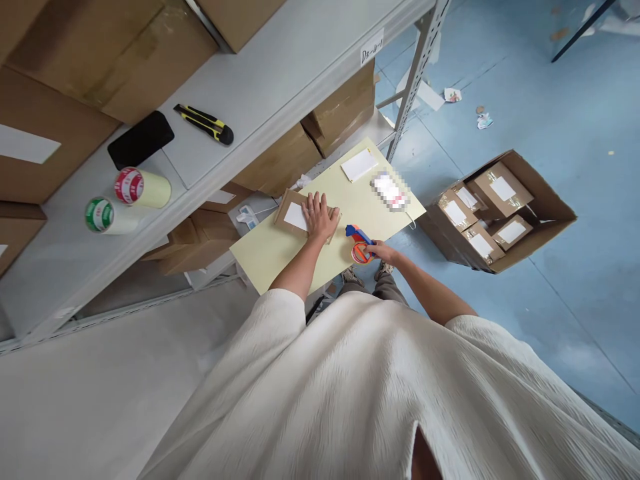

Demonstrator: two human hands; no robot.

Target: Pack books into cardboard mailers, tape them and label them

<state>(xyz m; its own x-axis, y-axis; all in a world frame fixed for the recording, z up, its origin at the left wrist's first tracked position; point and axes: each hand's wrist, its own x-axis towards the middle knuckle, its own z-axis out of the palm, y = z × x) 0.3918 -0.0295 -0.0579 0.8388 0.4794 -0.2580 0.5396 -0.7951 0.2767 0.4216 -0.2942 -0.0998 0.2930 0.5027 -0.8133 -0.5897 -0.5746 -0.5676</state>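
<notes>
Left hand (319, 217): palm down, flat on a small cardboard box (283, 208), fingers extended and slightly apart. Pressing or resting on top, not gripping; how hard, can't tell. It covers the middle of the box, and a white label (296, 217) shows just beside the fingers.

Right hand (383, 251): closed around one end of a blue and orange-red tape dispenser (361, 238), roll side toward the wearer. Exact finger placement too small to read. Dispenser is near the board's edge, apart from the box; can't tell if it touches the board.

Box lies on a pale yellow board (260, 257), by the shelf-side edge. Also on the board: a white sheet (359, 165) and a pixelated item (390, 191), content unreadable.

To the right, on the blue floor: large open carton (547, 217) with several labelled small boxes (503, 188) inside.

Grey shelf (260, 87), upper left: black phone (141, 140), yellow-black cutter (205, 125) beside it, and two tape rolls, red-cored (155, 190) and green-cored (99, 215), next to each other.
</notes>
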